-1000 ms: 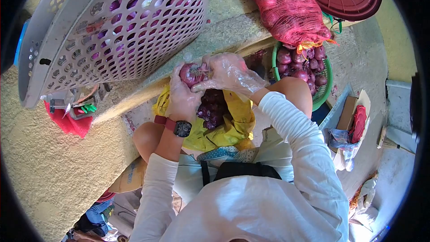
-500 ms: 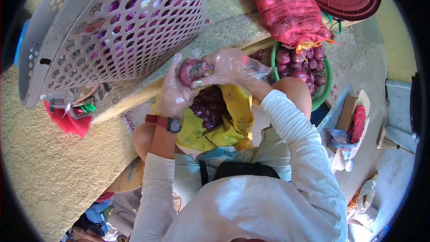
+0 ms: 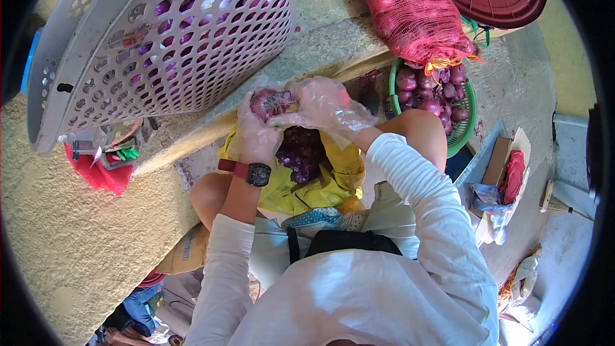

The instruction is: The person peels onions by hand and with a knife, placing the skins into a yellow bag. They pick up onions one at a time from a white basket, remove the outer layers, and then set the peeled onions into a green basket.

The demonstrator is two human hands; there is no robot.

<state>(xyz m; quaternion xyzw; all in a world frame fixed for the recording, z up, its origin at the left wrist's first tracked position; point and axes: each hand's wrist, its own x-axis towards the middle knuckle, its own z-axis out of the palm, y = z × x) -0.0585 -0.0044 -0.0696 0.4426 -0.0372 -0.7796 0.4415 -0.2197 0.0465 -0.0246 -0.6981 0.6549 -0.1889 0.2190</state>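
Transparent plastic gloves sheath both hands, which meet over the lap around a round red-purple onion with papery skin [image 3: 266, 104]. The left hand [image 3: 255, 134] cups the bulb from below and the left, its fingers wrapped around the side; the right hand [image 3: 320, 102] has bent fingers and thumb closed on the opposite end, where pale, dry strands show, although the exact contact is partly hidden by the crumpled film. Judged by its appearance, the onion should be light and firm, with brittle outer skin that may slide or flake beneath the smooth plastic; the secure hold is around the widest part of the bulb, with moderate pressure to avoid bruising. On the left wrist, a black watch with a dark red strap [image 3: 258, 175] bears no readable marking. Below the hands, a creased yellow sack [image 3: 343, 157] stands open around dark purple contents and shows no legible print. Beyond it, a green plastic basket with slotted sides [image 3: 472, 112] holds more onions, and a grey-lilac perforated plastic basket [image 3: 211, 57] rests on the rough concrete ledge [image 3: 327, 48]. Overhanging the green basket is a filled red mesh sack [image 3: 410, 13], without a visible label. Low on the left, a brown cardboard piece [image 3: 186, 256] carries faint lettering, too blurred to read.
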